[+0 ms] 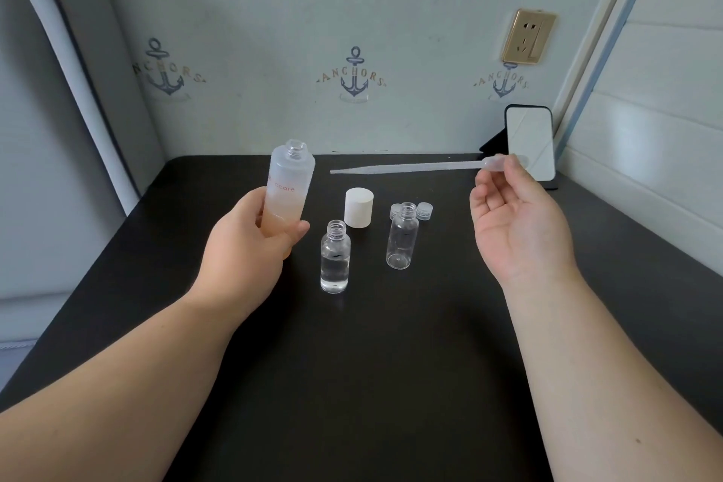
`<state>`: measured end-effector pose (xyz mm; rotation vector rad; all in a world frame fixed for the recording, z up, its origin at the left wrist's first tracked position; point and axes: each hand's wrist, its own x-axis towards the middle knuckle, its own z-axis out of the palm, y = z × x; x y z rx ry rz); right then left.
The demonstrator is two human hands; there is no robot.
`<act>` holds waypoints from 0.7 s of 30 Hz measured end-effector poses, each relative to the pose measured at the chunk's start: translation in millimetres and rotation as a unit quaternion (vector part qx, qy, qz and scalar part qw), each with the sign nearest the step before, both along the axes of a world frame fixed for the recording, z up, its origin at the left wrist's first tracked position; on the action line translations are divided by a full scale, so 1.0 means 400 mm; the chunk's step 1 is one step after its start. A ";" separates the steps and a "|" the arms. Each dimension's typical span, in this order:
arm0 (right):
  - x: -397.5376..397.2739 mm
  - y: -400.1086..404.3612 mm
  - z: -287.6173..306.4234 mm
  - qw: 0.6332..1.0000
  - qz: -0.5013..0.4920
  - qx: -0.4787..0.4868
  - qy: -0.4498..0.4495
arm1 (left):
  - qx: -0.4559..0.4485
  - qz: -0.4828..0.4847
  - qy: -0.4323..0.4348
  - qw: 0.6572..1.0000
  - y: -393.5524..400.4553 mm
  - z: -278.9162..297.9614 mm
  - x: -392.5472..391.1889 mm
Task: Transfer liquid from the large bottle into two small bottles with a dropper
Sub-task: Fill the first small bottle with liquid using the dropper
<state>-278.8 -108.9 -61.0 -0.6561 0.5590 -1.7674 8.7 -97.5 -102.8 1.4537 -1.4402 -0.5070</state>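
Gripping the large bottle (288,188) in my left hand (244,246), right hand (516,223) pinching the dropper (410,167) level, beyond the white cap (358,207).

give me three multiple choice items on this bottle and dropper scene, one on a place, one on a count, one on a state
1. Where is the white cap?
A. On the large bottle
B. Standing on the black table, behind the two small bottles
C. In the right hand

2. How many small clear bottles stand on the table?
A. One
B. Two
C. Four

3. Which small bottle holds clear liquid?
A. The left small bottle
B. The right small bottle
C. Neither

Answers:
1 B: the cap stands on the table, and the large bottle in the left hand has a bare neck.
2 B: the left small bottle and the right small bottle.
3 A: liquid fills much of the left one; the right looks empty, while the right hand pinches the dropper.
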 end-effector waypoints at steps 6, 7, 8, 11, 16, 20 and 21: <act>0.001 0.005 0.002 1.000 0.004 -0.018 -0.011 | -0.028 -0.015 -0.038 0.999 0.010 0.007 -0.003; 0.001 0.005 0.002 1.000 0.004 -0.019 -0.009 | -0.033 -0.017 -0.047 0.998 0.009 0.007 -0.003; 0.001 0.004 0.002 1.000 0.003 -0.019 -0.007 | -0.036 -0.017 -0.052 0.998 0.009 0.009 -0.004; 0.002 0.003 0.001 1.000 0.000 -0.015 -0.001 | -0.037 -0.014 -0.060 0.997 0.006 0.007 -0.005; -0.001 0.003 -0.001 0.999 -0.021 -0.025 0.028 | -0.041 -0.013 -0.073 0.996 0.007 0.005 -0.002; -0.002 0.002 -0.005 0.998 -0.036 -0.032 0.046 | -0.057 0.015 -0.117 0.991 0.003 0.006 0.001; -0.002 0.002 -0.005 0.997 -0.039 -0.034 0.056 | -0.062 0.019 -0.121 0.991 0.003 0.005 0.002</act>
